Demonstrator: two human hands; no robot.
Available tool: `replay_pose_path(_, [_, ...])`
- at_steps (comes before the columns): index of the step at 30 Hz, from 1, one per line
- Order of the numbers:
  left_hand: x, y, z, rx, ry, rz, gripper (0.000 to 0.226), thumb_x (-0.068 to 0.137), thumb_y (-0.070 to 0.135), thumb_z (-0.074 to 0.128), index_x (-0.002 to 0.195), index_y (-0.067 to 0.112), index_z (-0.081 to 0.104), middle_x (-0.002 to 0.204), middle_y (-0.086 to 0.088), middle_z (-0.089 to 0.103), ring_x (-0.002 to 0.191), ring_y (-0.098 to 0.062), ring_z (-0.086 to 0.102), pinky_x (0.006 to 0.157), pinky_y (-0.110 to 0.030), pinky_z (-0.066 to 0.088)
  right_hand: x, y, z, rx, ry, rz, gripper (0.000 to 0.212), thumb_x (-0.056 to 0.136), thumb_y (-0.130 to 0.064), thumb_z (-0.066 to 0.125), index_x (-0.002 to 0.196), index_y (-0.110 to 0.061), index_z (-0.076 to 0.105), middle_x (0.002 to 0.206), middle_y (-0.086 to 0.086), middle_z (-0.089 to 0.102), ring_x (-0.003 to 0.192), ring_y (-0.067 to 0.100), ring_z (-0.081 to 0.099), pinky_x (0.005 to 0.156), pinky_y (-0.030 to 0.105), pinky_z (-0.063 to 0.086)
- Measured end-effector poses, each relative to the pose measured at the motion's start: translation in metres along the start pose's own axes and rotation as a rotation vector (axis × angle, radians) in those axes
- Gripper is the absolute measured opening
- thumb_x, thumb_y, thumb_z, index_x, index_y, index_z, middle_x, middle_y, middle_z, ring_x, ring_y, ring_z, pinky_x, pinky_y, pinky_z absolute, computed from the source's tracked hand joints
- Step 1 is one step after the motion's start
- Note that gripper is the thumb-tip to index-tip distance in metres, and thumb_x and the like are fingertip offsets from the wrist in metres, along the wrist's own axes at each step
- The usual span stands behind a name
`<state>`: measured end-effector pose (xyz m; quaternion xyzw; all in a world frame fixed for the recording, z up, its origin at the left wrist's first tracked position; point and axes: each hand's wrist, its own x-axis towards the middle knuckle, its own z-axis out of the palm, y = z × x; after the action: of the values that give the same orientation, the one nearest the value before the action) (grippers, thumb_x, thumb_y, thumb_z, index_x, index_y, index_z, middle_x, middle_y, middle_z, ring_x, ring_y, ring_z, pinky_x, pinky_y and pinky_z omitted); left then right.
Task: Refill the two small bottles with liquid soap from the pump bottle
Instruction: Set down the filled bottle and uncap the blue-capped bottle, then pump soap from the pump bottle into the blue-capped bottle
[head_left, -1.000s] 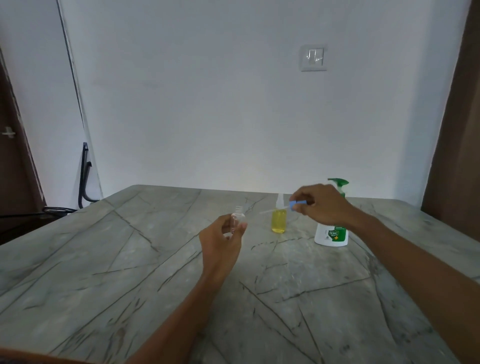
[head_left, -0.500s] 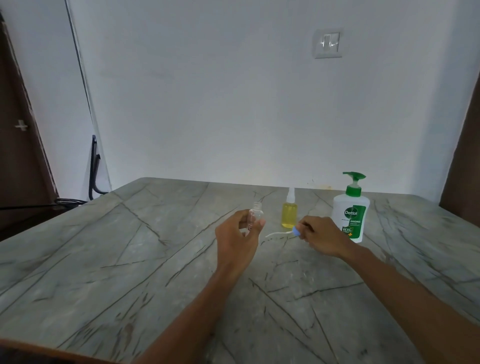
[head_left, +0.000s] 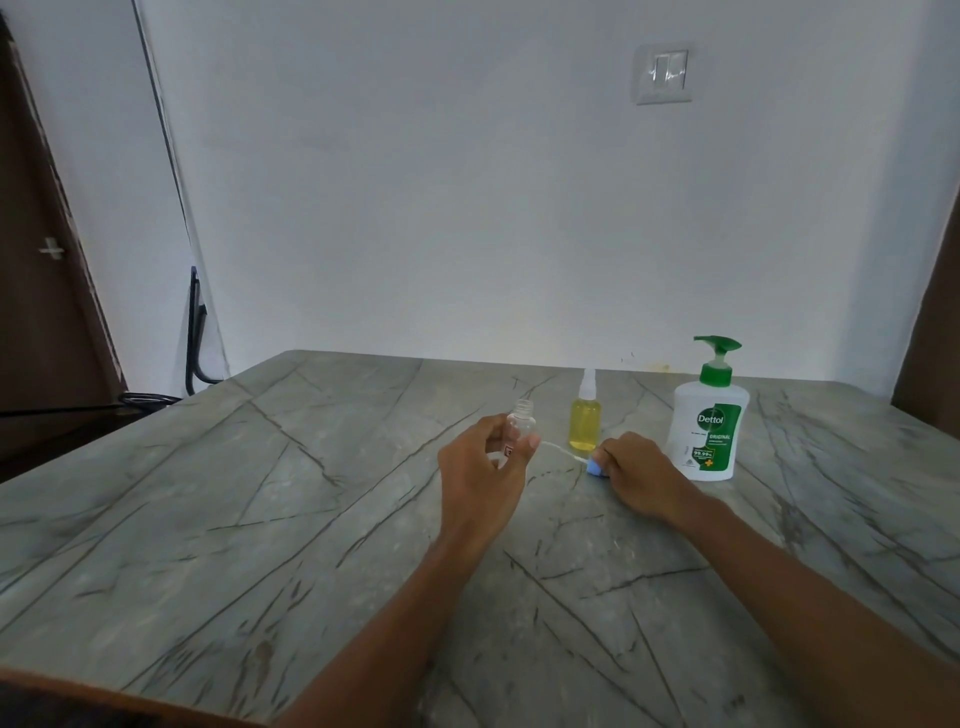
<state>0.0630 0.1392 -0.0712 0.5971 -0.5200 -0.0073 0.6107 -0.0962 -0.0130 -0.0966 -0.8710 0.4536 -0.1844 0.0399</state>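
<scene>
dim, even, bluish indoor light with only faint soft shadows, a pale warm glow on the wall (head_left: 519, 234) above the table (head_left: 260, 519), slight softness throughout and wide-angle bending at the edges.

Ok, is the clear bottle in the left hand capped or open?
Open. The clear bottle in the left hand shows a bare threaded neck; the right hand holds the blue spray cap with its tube.
</scene>
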Motion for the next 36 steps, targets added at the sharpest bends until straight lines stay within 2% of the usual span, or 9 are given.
replay_pose_path(4, [0.000, 0.000, 0.000, 0.010, 0.006, -0.004, 0.020, 0.083, 0.036, 0.069, 0.099, 0.024, 0.065, 0.089, 0.017, 0.063, 0.082, 0.005, 0.059, 0.063, 0.000, 0.042, 0.001, 0.001, 0.001, -0.016, -0.007, -0.002, 0.022, 0.103, -0.021, 0.033, 0.086, -0.016, 0.047, 0.091, 0.007, 0.048, 0.082, 0.018, 0.045, 0.072, 0.025, 0.032])
replay_pose_path(14, [-0.001, 0.001, 0.001, 0.026, 0.004, -0.011, 0.029, 0.083, 0.038, 0.068, 0.107, 0.021, 0.066, 0.094, 0.014, 0.065, 0.084, 0.002, 0.060, 0.062, -0.002, 0.043, 0.004, 0.004, -0.002, 0.021, 0.004, -0.042, 0.017, 0.103, -0.021, 0.035, 0.091, -0.020, 0.047, 0.093, 0.005, 0.051, 0.082, 0.017, 0.046, 0.072, 0.024, 0.031])
replay_pose_path(18, [-0.002, 0.001, 0.002, 0.024, 0.006, -0.008, 0.029, 0.083, 0.037, 0.069, 0.106, 0.020, 0.067, 0.094, 0.013, 0.066, 0.085, 0.000, 0.061, 0.063, -0.004, 0.044, 0.005, 0.008, 0.000, 0.075, 0.026, -0.030, 0.021, 0.103, -0.024, 0.036, 0.102, -0.014, 0.054, 0.095, 0.005, 0.052, 0.083, 0.017, 0.046, 0.070, 0.026, 0.031])
replay_pose_path(24, [-0.003, 0.002, 0.002, 0.016, 0.007, -0.003, 0.022, 0.082, 0.037, 0.069, 0.098, 0.022, 0.067, 0.092, 0.010, 0.068, 0.086, -0.004, 0.064, 0.067, -0.006, 0.046, 0.006, 0.007, -0.004, 0.097, 0.018, -0.011, 0.025, 0.102, -0.023, 0.038, 0.116, -0.011, 0.055, 0.101, 0.007, 0.049, 0.089, 0.018, 0.046, 0.075, 0.029, 0.034])
replay_pose_path(32, [-0.002, -0.001, 0.003, 0.012, 0.006, 0.010, 0.031, 0.081, 0.040, 0.069, 0.105, 0.020, 0.068, 0.094, 0.012, 0.069, 0.087, -0.002, 0.064, 0.069, -0.009, 0.050, -0.003, 0.005, -0.014, 0.101, 0.031, -0.019, 0.030, 0.102, -0.024, 0.038, 0.125, -0.010, 0.051, 0.118, 0.013, 0.048, 0.096, 0.021, 0.050, 0.079, 0.027, 0.037])
replay_pose_path(36, [-0.002, -0.001, 0.003, 0.022, 0.007, 0.013, 0.032, 0.082, 0.039, 0.070, 0.106, 0.019, 0.068, 0.094, 0.011, 0.069, 0.086, -0.001, 0.064, 0.067, -0.005, 0.047, -0.010, 0.004, -0.025, 0.088, 0.099, -0.079, 0.027, 0.102, -0.020, 0.041, 0.124, -0.010, 0.052, 0.120, 0.012, 0.049, 0.095, 0.022, 0.054, 0.081, 0.030, 0.044])
